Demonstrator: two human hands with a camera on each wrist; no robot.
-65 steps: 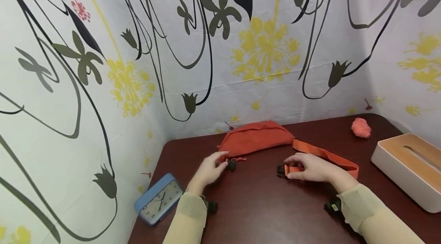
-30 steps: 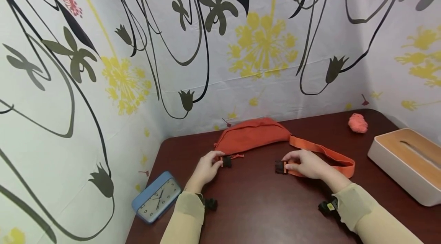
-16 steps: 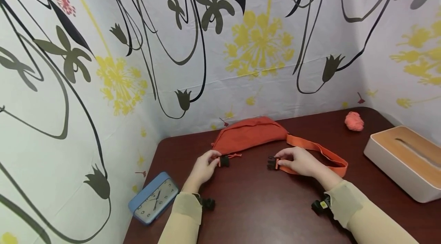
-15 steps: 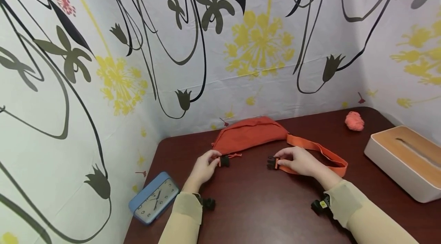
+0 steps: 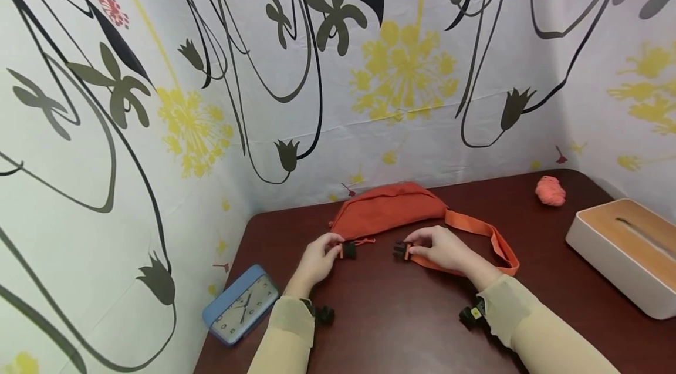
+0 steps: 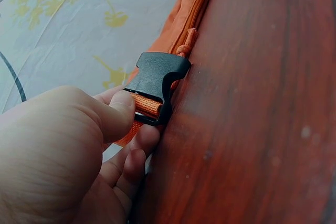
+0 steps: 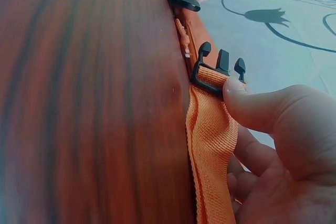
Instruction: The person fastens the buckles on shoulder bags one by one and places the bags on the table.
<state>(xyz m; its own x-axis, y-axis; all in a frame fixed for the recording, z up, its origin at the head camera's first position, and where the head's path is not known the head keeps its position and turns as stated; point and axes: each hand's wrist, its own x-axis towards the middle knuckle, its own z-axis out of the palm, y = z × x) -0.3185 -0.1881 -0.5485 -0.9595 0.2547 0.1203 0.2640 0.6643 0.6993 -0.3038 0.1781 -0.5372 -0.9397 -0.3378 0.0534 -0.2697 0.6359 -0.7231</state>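
Note:
An orange-red waist bag (image 5: 391,209) lies near the back of the dark table, its orange strap (image 5: 483,230) looping out to the right. My left hand (image 5: 317,259) pinches the black socket half of the side-release buckle (image 6: 157,74) at its webbing end. Between thumb and fingers, my right hand (image 5: 440,249) holds the pronged buckle half (image 7: 212,74), with the strap hanging behind it. The prongs face the socket across a short gap, and the two halves are apart. A small orange zip cord (image 6: 187,41) shows beyond the socket.
A blue alarm clock (image 5: 242,305) stands left of the left forearm. On the right are a white tissue box with a wooden lid (image 5: 628,250) and a ball of coral yarn (image 5: 550,191). Patterned cloth walls (image 5: 338,127) border the table's back and sides.
My right hand has carried the pronged buckle half leftward, narrowing the gap to the socket, and the strap has followed. My left hand has taken a pinch on the socket half and stayed nearly in place.

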